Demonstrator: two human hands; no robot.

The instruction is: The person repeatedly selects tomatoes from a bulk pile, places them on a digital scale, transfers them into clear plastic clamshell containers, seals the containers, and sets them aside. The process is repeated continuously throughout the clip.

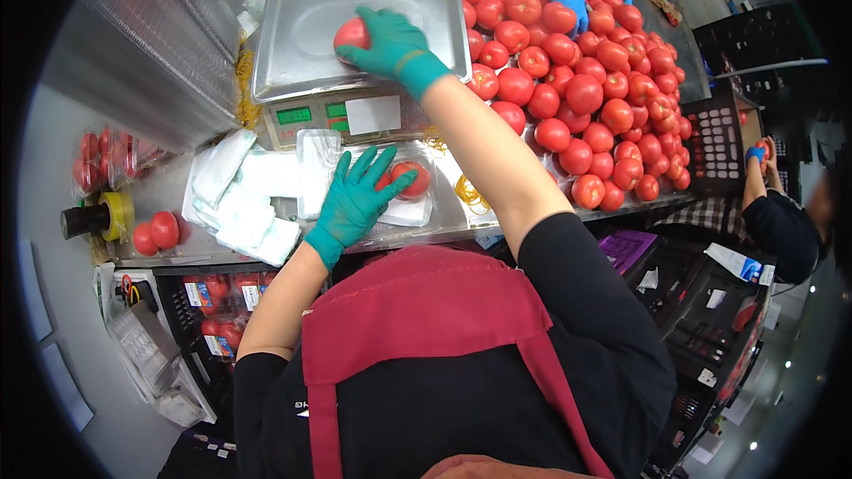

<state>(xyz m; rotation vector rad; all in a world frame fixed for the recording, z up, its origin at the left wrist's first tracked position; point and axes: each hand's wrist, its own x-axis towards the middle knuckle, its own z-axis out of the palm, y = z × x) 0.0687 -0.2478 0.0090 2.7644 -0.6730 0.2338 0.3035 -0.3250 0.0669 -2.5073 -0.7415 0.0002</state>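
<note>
Wearing a green glove, my right hand (393,46) grips a tomato (351,38) over the metal tray (299,26) of a digital scale (283,136). My left hand (356,196), gloved alike, spreads its fingers over a clear plastic container (426,203). Two tomatoes show in that container, one (411,179) beside my thumb and one partly under my fingers; whether my hand grips anything there is hidden. Just left of this hand lie an empty clear container (318,166) and a heap of white absorbent pads (246,213).
Loose tomatoes (584,94) cover the table's right side, where a co-worker's blue-gloved hand (567,0) reaches in. Stacked clear containers (160,46) stand at left. Yellow rubber bands (471,193), a tape roll (118,216) and packed tomatoes (93,159) lie about. Another person (779,233) is at far right.
</note>
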